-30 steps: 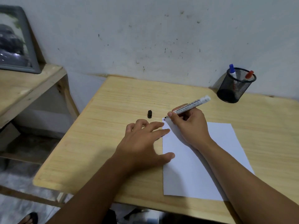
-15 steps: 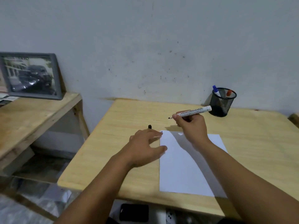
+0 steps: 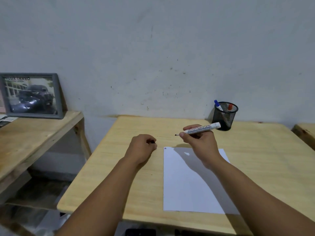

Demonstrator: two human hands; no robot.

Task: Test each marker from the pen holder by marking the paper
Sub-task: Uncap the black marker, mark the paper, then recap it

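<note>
Two hands are over the wooden worktop point(image 3: 255, 150): the left hand point(image 3: 142, 148) has its fingers curled round a small black cap point(image 3: 152, 142) (only a sliver shows) just left of the paper point(image 3: 187, 184). The right hand point(image 3: 199, 142), raised above the sheet's far edge, grips an uncapped white marker point(image 3: 201, 129) with its tip pointing left. Farther right, by the wall, the mesh pen holder point(image 3: 224, 116) holds a blue-capped marker point(image 3: 217, 105) and a red-capped marker point(image 3: 230, 107).
</note>
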